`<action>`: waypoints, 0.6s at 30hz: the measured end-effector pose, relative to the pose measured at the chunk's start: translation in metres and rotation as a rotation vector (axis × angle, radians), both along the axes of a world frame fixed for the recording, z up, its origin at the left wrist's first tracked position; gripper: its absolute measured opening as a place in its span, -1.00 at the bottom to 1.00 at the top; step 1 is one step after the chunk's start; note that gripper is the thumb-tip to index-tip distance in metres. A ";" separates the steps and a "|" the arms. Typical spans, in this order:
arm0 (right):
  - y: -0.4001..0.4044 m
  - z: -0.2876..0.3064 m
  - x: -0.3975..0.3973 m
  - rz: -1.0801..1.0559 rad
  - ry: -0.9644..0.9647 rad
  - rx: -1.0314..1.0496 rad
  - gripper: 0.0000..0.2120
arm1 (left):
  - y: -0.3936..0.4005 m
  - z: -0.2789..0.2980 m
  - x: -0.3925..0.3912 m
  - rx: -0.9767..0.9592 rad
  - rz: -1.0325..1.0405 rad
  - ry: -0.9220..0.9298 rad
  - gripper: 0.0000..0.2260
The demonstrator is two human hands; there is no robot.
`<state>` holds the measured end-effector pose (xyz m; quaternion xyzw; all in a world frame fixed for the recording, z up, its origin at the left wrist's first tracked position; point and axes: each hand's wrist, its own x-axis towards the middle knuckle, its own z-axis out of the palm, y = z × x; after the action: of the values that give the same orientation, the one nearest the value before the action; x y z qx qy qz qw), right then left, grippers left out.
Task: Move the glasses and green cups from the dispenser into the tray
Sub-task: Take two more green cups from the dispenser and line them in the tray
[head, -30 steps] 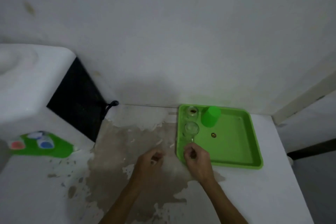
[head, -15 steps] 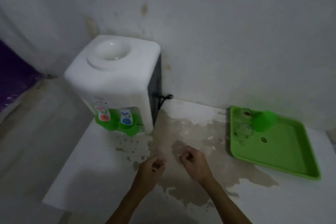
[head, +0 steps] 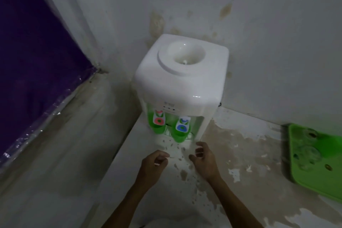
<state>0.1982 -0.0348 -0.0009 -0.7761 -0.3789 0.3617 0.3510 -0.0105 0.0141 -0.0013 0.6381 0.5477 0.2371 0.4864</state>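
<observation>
A white water dispenser (head: 182, 81) stands on the counter against the wall. Two green cups stand in its bay: one (head: 156, 129) under the red-marked tap, the other (head: 181, 138) under the blue-marked tap. My left hand (head: 154, 165) hovers in front of the bay with its fingers curled in and nothing in it. Just below the right cup, my right hand (head: 203, 160) has its fingers spread and is empty. The green tray (head: 327, 185) lies at the far right, partly cut off; two clear glasses (head: 307, 154) show in it, blurred.
The white counter (head: 240, 153) has a large brownish worn patch between the dispenser and the tray. Its left edge drops off beside the dispenser. A purple plastic-covered surface (head: 33, 61) fills the left side. The stained wall (head: 259, 24) is right behind.
My view has swung left from the tray to the dispenser. Both hands have moved from the tray's front corner to the front of the dispenser bay, and my right hand has opened.
</observation>
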 end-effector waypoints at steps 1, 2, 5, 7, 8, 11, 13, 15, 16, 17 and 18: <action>0.006 -0.001 -0.004 -0.013 -0.001 -0.001 -0.46 | 0.005 -0.002 -0.003 0.006 -0.009 0.001 -0.82; 0.014 -0.003 -0.008 -0.025 -0.001 0.003 -0.41 | 0.012 -0.004 -0.007 0.005 -0.014 0.005 -0.81; 0.031 -0.006 -0.016 -0.049 0.008 0.034 -0.33 | 0.030 -0.010 -0.010 -0.024 -0.014 0.014 -0.81; 0.040 -0.006 -0.021 -0.052 -0.007 0.055 -0.33 | 0.041 -0.014 -0.009 -0.034 -0.024 0.012 -0.78; 0.044 -0.007 -0.023 -0.050 -0.020 0.068 -0.31 | 0.046 -0.015 -0.008 -0.038 -0.031 0.009 -0.76; 0.054 -0.009 -0.029 -0.045 -0.031 0.115 -0.23 | 0.057 -0.019 -0.001 -0.036 -0.055 -0.006 -0.72; 0.062 -0.011 -0.031 -0.059 -0.021 0.119 -0.24 | 0.063 -0.022 0.003 -0.044 -0.066 -0.010 -0.69; 0.069 -0.013 -0.031 -0.079 -0.012 0.125 -0.29 | 0.066 -0.024 0.005 -0.052 -0.069 -0.008 -0.68; 0.072 -0.015 -0.032 -0.092 -0.010 0.132 -0.31 | 0.068 -0.025 0.006 -0.054 -0.073 -0.004 -0.68; 0.074 -0.017 -0.032 -0.104 -0.012 0.132 -0.34 | 0.070 -0.027 0.007 -0.054 -0.076 0.000 -0.68; 0.076 -0.017 -0.033 -0.111 -0.014 0.129 -0.36 | 0.072 -0.028 0.008 -0.053 -0.078 0.003 -0.67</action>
<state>0.1650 0.0412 -0.0179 -0.7743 -0.3601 0.3112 0.4171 -0.0026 0.0860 -0.0288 0.6463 0.5293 0.2024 0.5111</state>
